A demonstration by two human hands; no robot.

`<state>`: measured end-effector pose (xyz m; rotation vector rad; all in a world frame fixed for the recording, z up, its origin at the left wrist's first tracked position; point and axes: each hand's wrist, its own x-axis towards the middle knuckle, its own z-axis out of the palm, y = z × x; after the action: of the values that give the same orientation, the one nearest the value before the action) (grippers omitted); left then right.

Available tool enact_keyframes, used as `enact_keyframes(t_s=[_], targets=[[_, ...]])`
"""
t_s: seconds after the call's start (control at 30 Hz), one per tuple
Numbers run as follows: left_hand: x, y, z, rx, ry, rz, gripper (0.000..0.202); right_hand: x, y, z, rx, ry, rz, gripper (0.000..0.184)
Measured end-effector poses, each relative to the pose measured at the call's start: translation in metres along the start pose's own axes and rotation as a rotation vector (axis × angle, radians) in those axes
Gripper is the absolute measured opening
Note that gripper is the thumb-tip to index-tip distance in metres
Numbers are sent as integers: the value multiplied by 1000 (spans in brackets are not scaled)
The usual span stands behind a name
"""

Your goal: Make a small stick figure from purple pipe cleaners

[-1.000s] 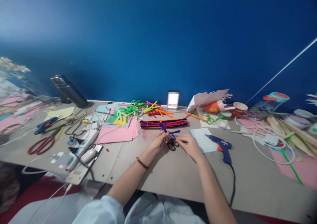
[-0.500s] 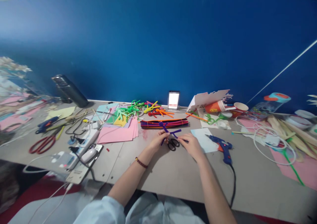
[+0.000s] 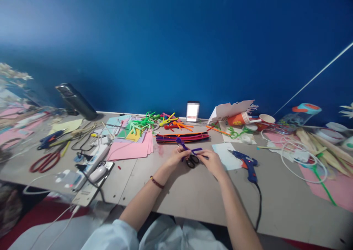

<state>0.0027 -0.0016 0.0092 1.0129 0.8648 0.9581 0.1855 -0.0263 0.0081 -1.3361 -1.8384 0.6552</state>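
Both my hands meet at the middle of the grey table. My left hand pinches a purple pipe cleaner twisted into a small figure. My right hand grips the other end of that same pipe cleaner, fingers closed. Black-handled scissors lie on the table just under and between the hands. A flat bundle of coloured pipe cleaners lies right behind the hands.
A blue glue gun with its cord lies right of my hands on white paper. Pink paper sheets, red scissors, a power strip and a dark bottle sit left. Paper cups and white cord lie right.
My hands have shifted slightly away from me and closer together over the scissors. The purple pipe cleaner has been bent and turned between the fingers.
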Motion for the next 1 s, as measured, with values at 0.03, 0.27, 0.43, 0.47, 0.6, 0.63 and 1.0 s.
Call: enact_keyframes(t_s=[0.03, 0.27, 0.43, 0.47, 0.6, 0.63, 1.0], targets=[[-1, 2, 0, 4, -29, -9, 18, 0, 1, 0, 10, -15, 11, 19], [-10, 14, 1, 171, -283, -82, 19, 1, 2, -5, -34, -8, 55, 19], [-7, 6, 0, 303, -236, 6, 21, 0, -1, -3, -176, 161, -56, 18], [-5, 3, 0, 319, -201, 39, 21, 0, -1, -2, -209, 192, -82, 18], [0, -4, -1, 405, 6, 128, 13, -1, -7, 5, -226, 252, -152, 21], [0, -5, -1, 411, 56, 138, 11, -1, -9, 7, -204, 253, -162, 21], [7, -6, -5, -6, 214, 24, 30, -3, -22, 12, -113, 152, -187, 17]])
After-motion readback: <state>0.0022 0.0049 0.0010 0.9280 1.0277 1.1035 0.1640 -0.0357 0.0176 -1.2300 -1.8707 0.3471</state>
